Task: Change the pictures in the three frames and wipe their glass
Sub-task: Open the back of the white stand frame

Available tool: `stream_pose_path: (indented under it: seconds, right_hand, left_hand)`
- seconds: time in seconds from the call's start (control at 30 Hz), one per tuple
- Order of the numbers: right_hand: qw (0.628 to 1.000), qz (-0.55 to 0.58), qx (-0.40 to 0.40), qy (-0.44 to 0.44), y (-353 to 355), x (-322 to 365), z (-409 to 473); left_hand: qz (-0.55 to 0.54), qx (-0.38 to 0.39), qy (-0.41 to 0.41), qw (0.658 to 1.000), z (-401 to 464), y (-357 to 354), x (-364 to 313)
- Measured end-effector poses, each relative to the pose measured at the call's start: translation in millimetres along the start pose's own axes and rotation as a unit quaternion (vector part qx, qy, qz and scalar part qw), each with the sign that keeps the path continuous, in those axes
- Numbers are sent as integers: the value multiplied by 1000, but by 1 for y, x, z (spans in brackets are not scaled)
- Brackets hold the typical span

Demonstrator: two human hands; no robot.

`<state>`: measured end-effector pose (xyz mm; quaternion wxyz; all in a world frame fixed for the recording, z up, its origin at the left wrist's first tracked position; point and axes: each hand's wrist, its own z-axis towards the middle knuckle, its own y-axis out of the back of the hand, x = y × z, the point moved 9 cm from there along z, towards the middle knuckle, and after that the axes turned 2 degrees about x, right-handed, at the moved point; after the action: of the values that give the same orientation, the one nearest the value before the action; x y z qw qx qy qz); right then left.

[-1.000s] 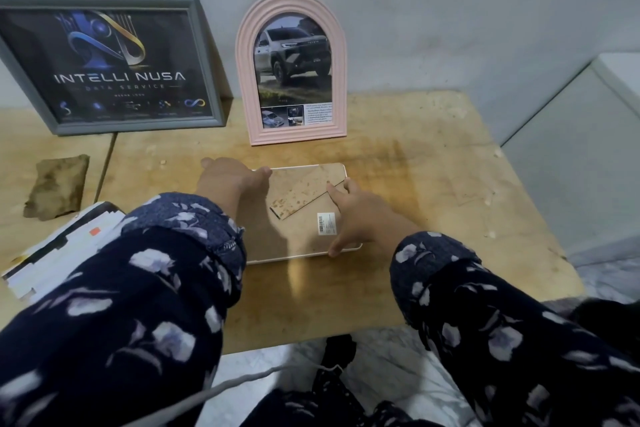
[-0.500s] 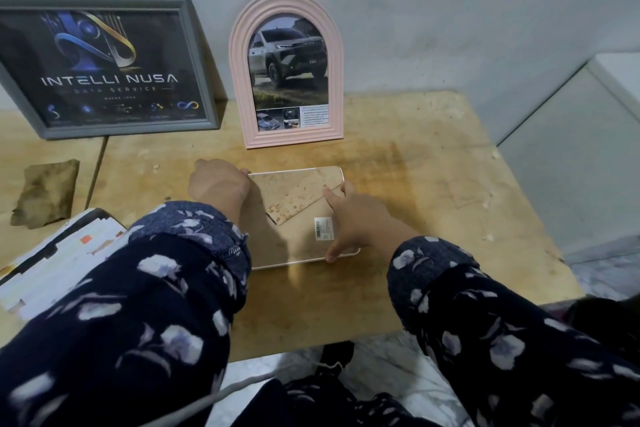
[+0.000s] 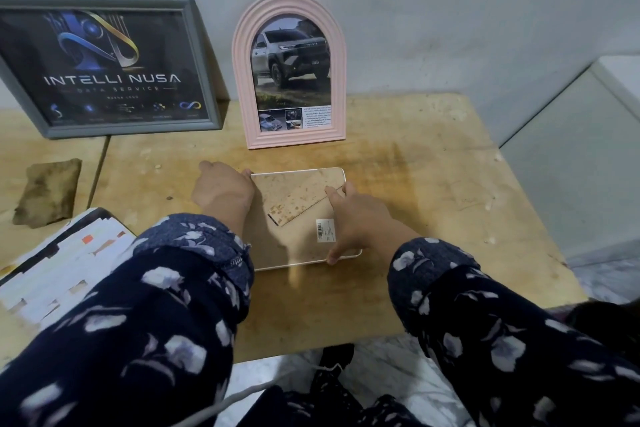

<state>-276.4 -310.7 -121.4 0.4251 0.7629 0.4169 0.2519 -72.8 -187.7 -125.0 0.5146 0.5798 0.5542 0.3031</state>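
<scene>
A small cream frame (image 3: 294, 248) lies face down near the table's front edge, its brown back up, with a folded stand (image 3: 298, 201) and a barcode sticker (image 3: 325, 230). My left hand (image 3: 223, 189) grips its left edge at the far corner. My right hand (image 3: 360, 218) spans the right edge, forefinger on the stand and thumb hooked at the near right corner. A pink arched frame (image 3: 242, 80) with a car picture and a grey frame (image 3: 204, 73) with a dark poster lean on the wall behind.
A dirty brown cloth (image 3: 48, 191) lies at the left of the wooden table (image 3: 433, 201). A stack of papers (image 3: 62, 263) sits at the near left. A white cabinet (image 3: 571, 166) stands to the right of the table.
My left hand has drawn back from over the frame's far left corner to its left edge. The face-down frame and my right hand have barely moved.
</scene>
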Motion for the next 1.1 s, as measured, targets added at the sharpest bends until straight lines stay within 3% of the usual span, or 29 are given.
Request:
stream_pose_path:
  seconds: [0.4, 0.6, 1.1]
  right_hand:
    - [1000, -16, 7, -9, 2, 3, 0]
    - [1000, -16, 5, -9, 2, 3, 0]
    - [1000, -23, -2, -8, 5, 5, -3]
  left_hand:
    - [-30, 31, -19, 999, -3, -3, -2]
    - [37, 5, -47, 998, -3, 9, -7]
    - [80, 74, -54, 993, -2, 24, -19]
